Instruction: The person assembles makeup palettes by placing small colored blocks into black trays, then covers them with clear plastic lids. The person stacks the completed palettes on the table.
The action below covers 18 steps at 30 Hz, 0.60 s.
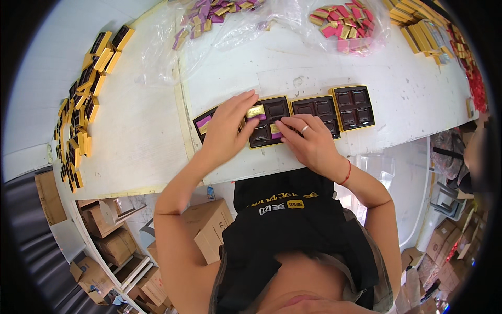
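Observation:
Four-compartment boxes with dark trays and gold rims stand in a row along the near table edge. My left hand [228, 128] is over the two left boxes, fingers stretched and thumb apart. Between its thumb and forefinger, a gold-and-purple wrapped square [256, 111] sits in the upper left compartment of the second box [277, 107]. My right hand [314, 141], with a ring on one finger, has its fingertips closed on another purple-and-gold wrapped square [275, 131] at that box's lower right compartment. The leftmost box, partly hidden by my left hand, holds a similar wrapped square [203, 124].
Two more boxes, a partly covered one [317, 107] and a rightmost one [354, 107], have bare compartments. Clear plastic bags hold purple pieces [209, 15] and pink-and-gold pieces [345, 23] at the back. Stacked boxes [83, 102] line the left edge; cartons [209, 230] stand below.

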### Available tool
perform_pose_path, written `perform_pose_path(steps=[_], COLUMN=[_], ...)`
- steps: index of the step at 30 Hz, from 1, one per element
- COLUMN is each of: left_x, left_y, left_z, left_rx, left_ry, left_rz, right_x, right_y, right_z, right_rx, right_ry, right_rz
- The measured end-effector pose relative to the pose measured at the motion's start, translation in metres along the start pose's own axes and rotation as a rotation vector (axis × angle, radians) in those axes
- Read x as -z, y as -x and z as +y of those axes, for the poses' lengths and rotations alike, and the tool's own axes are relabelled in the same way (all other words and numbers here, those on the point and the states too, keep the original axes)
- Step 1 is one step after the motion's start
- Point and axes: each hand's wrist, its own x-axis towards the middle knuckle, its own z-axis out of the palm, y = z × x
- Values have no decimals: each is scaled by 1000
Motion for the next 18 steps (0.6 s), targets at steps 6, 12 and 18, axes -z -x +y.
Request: perform_pose_path(steps=[6,12,18], left_x=[-22,-13,39], left_y=[31,24,-83], left_z=[17,20,-90], left_rx=[-85,-129,67], left_ry=[-313,-364,-51], left_rz=[-134,-103,345], right_x=[-3,6,6], right_y=[17,6,-131], right_z=[-3,10,36], right_rx=[113,264,184], right_ry=[200,203,-317], right_rz=[-125,-191,-41])
